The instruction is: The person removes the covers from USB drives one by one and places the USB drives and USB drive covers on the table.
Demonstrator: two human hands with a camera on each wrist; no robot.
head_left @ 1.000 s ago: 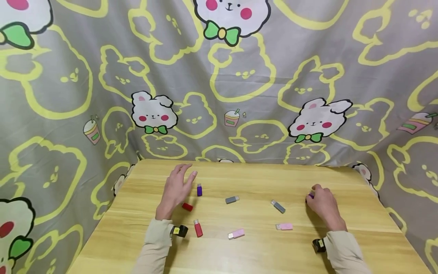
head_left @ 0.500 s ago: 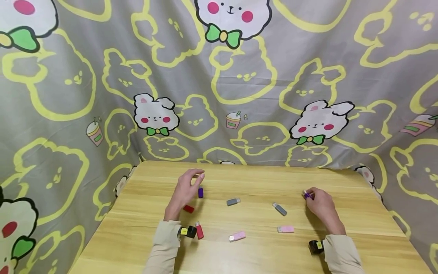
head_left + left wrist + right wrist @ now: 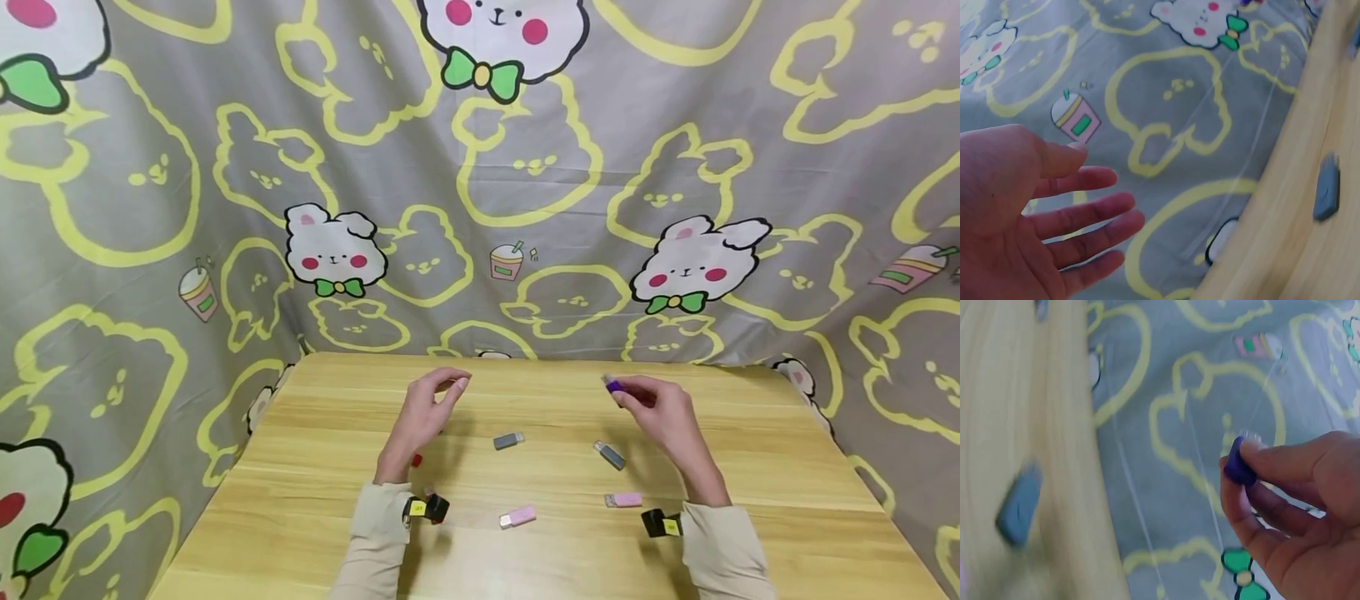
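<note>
My right hand point(image 3: 663, 408) is raised above the far part of the table and pinches a purple USB stick point(image 3: 614, 386) between thumb and forefinger. The stick's purple body point(image 3: 1239, 464) shows clearly in the right wrist view. My left hand point(image 3: 427, 410) hovers over the left side of the table with loosely bent fingers point(image 3: 1094, 237) and nothing in them. Beneath it, a red USB stick point(image 3: 417, 460) is mostly covered. The left wrist camera nearly hides another red one. The second purple stick is hidden behind the left hand.
Between the hands lie two grey USB sticks point(image 3: 508, 441), one left and one right. Closer to me are two pink USB sticks point(image 3: 517, 517). A grey patterned curtain point(image 3: 555, 183) hangs behind the wooden table point(image 3: 570, 567).
My right hand has lifted the purple USB stick off the table and carried it left, toward the middle. My left hand has shifted right, covering the other purple stick.
</note>
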